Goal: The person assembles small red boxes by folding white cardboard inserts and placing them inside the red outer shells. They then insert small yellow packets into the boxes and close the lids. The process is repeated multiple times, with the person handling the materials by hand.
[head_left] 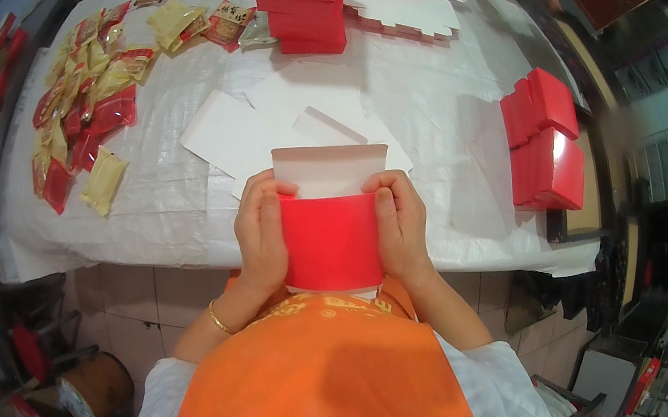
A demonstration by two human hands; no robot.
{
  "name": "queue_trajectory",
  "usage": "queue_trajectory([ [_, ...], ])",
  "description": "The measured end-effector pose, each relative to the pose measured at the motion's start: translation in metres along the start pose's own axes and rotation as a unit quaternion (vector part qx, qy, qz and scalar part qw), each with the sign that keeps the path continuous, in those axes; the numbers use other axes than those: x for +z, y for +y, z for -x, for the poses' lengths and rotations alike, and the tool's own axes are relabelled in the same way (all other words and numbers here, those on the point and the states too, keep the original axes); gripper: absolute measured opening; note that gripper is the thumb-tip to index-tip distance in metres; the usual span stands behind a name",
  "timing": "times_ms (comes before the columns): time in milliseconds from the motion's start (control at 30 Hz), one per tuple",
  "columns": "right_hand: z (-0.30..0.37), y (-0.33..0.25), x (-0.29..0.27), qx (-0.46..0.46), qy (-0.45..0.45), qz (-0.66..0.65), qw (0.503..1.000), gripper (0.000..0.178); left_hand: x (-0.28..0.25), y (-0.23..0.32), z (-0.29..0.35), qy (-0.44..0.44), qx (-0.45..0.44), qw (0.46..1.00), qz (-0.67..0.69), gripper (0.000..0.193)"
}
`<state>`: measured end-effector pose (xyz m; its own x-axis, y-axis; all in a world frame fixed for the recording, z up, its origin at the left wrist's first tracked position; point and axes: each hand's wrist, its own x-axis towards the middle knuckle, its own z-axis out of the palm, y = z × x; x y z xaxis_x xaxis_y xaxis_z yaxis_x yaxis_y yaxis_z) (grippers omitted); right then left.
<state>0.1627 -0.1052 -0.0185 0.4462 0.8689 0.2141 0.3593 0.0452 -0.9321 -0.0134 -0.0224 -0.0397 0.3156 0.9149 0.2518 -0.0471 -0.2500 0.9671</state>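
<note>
Clamping an open-flapped carton [330, 243] in left hand [260, 228] and right hand [401, 223], we see formed boxes [559, 164] by the desk [441, 129]'s right edge — flat blanks [398, 9] remain near its far edge.

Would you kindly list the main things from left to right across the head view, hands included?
Pile of red and yellow plastic packets, left hand, red cardboard piece with pale flap, right hand, glossy red cardboard boxes.
</note>
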Motion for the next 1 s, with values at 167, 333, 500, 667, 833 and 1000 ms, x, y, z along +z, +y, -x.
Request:
queue_trajectory([
  [167, -0.012, -0.002, -0.007, -0.003, 0.022, 0.038, 0.999, 0.017, 0.001, 0.01, -0.023, -0.02, -0.041, 0.999, 0.0, 0.025],
  [333, -0.027, -0.007, -0.009, -0.002, 0.033, 0.049, 0.998, 0.021, 0.001, 0.02, -0.039, -0.02, -0.082, 0.996, 0.005, 0.021],
  [500, -0.022, 0.0, -0.005, 0.022, 0.032, 0.043, 0.998, 0.013, -0.001, 0.007, -0.029, -0.001, -0.073, 0.997, -0.014, 0.015],
  [667, -0.012, 0.0, 0.004, 0.084, 0.065, -0.067, 0.992, 0.01, 0.002, -0.005, -0.022, 0.031, -0.123, 0.99, 0.062, 0.009],
  [833, -0.011, 0.039, -0.004, 0.088, -0.049, -0.055, 0.993, 0.014, -0.009, -0.026, -0.024, -0.083, -0.151, 0.985, -0.001, 0.017],
  [1000, 0.001, 0.045, -0.003, 0.104, -0.066, -0.006, 0.992, 0.017, -0.012, -0.028, -0.018, -0.119, -0.12, 0.985, -0.02, 0.025],
])
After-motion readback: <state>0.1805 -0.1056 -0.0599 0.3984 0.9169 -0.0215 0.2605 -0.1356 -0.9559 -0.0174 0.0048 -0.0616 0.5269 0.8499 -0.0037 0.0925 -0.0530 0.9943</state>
